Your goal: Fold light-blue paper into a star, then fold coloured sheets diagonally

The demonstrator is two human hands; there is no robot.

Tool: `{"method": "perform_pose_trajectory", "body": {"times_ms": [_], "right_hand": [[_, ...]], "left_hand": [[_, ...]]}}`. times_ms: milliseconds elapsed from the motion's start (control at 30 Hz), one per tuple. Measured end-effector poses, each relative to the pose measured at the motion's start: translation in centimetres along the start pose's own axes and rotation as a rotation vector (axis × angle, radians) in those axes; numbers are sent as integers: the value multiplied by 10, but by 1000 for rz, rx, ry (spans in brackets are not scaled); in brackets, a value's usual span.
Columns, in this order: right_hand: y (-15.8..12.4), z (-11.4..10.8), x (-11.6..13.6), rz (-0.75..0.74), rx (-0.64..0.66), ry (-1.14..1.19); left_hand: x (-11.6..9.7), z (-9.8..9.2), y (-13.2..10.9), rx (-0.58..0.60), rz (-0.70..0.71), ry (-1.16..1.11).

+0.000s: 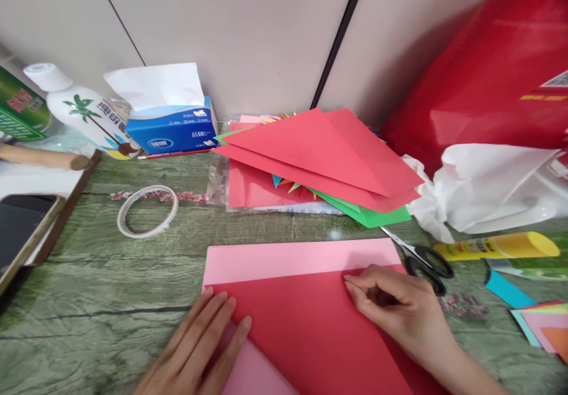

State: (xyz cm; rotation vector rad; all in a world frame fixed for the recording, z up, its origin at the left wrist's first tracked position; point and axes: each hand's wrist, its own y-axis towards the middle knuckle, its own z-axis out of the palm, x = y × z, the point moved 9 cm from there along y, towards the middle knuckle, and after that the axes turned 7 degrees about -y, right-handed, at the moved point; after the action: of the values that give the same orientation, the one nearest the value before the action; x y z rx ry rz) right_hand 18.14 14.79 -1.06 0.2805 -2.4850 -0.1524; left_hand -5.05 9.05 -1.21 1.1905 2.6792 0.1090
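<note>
A red sheet of paper [306, 324] lies at a slant over pink paper [284, 260] at the front of the table; a pink strip shows along the far side. On its left corner rests my left hand [199, 339], fingers laid flat across red and pink. My right hand [394, 306] has thumb and forefinger pinched at the red sheet's far edge, toward the right. Black-handled scissors [428, 262] lie just beyond that hand, their blades partly under folded green paper [364, 214]. The near parts of both sheets run out of view.
Folded red papers [310, 152] are piled at the back. A tape roll [148, 211], a tissue box [171, 129] and a white bottle [84, 111] stand or lie left; a phone [26, 223] is at the edge. Rightward are a glue stick [497, 246] and a red bag [497, 70].
</note>
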Motion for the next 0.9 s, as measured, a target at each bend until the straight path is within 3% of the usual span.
{"method": "perform_pose_trajectory", "body": {"times_ms": [900], "right_hand": [[-1,4,-2,2,38,-16]], "left_hand": [[0,-6,4,-22,-35,-30]]}}
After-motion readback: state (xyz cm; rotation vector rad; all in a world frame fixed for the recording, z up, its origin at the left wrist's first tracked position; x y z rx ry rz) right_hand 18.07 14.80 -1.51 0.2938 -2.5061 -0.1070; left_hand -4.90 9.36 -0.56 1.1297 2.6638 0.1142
